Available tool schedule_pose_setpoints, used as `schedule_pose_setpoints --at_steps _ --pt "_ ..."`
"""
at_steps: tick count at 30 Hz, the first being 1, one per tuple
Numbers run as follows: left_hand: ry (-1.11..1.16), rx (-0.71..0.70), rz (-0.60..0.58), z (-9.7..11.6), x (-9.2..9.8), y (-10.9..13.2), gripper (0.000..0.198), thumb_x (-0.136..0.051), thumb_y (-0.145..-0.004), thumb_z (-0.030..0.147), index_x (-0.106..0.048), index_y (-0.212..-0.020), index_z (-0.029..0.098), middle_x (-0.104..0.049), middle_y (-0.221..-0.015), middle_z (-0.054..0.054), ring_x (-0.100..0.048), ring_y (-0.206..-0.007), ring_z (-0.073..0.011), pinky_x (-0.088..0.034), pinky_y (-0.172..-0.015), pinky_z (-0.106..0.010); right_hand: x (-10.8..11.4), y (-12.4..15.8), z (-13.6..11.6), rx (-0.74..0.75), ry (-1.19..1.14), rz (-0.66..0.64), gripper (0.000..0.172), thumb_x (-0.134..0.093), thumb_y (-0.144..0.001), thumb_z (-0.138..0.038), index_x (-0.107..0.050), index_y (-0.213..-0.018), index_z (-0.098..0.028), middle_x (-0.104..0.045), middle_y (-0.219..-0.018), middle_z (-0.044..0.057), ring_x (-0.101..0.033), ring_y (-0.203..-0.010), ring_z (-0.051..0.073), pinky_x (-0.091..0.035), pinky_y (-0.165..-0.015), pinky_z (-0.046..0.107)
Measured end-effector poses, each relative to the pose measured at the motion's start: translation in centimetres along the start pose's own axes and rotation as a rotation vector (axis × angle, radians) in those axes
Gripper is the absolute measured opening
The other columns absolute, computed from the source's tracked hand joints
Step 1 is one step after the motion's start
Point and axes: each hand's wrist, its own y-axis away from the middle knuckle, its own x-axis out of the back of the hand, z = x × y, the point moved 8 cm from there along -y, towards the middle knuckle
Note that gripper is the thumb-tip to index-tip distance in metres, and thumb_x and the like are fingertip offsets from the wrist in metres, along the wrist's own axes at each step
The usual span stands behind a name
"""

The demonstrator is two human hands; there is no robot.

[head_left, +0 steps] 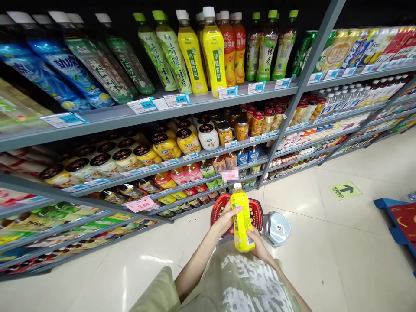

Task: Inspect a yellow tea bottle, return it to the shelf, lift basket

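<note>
A yellow drink bottle [241, 221] with a white cap is held in front of my chest, slightly tilted, its cap pointing toward the shelves. My left hand [226, 219] grips its left side, with a finger lying across the label. Around its lower right side, near the base, my right hand [257, 243] is closed. Just beyond and partly behind the bottle is a red basket [256, 212], mostly hidden by the bottle and my hands. On the upper shelf, similar yellow bottles [212, 56] stand among green and orange ones.
Shelves [182, 108] of bottles, jars and cans run across the view. A grey-white plastic object [278, 229] sits right of the basket on the tiled floor [308, 260]. Farther right are a green arrow floor sticker [345, 190] and a blue pallet [393, 221] bearing red goods.
</note>
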Motion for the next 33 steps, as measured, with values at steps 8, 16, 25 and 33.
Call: schedule_pose_setpoints --at_steps 8,16,25,33 --pt "0.039 0.072 0.111 -2.6 1.0 1.1 0.058 -0.091 -0.062 0.034 -0.070 -0.111 0.013 -0.079 -0.106 -0.015 -0.077 -0.096 -0.0331 -0.064 -0.078 -0.038 2.6 -0.5 1.9 -0.035 0.187 0.078 0.054 -0.080 -0.076 -0.055 -0.070 -0.118 -0.022 -0.076 -0.104 0.008 -0.072 -0.092 0.030 -0.057 -0.085 0.046" --pt "0.061 0.016 0.279 -4.9 2.8 1.5 0.066 -0.085 -0.064 0.026 -0.062 -0.125 0.019 -0.077 -0.106 -0.009 -0.077 -0.089 -0.0276 -0.061 -0.072 -0.034 2.2 -1.5 1.6 0.040 0.376 0.047 0.044 -0.080 -0.081 -0.054 -0.072 -0.107 -0.020 -0.075 -0.097 0.006 -0.067 -0.088 0.026 -0.054 -0.086 0.041" --pt "-0.052 -0.043 0.230 -4.3 2.5 1.3 0.068 -0.087 -0.070 0.027 -0.060 -0.132 0.017 -0.076 -0.106 -0.009 -0.074 -0.091 -0.0254 -0.059 -0.078 -0.034 2.6 -1.4 2.2 0.010 0.324 0.035 0.046 -0.070 -0.088 -0.061 -0.072 -0.110 -0.021 -0.076 -0.096 0.006 -0.070 -0.087 0.025 -0.056 -0.082 0.038" --pt "0.029 0.037 0.009 -4.6 1.8 2.1 0.078 -0.094 -0.067 0.037 -0.058 -0.135 0.021 -0.075 -0.117 -0.012 -0.074 -0.100 -0.0286 -0.060 -0.083 -0.038 0.2 0.1 2.2 -0.197 0.059 -0.078 0.064 -0.067 -0.076 -0.080 -0.069 -0.093 -0.019 -0.073 -0.081 0.010 -0.075 -0.077 0.031 -0.061 -0.070 0.046"
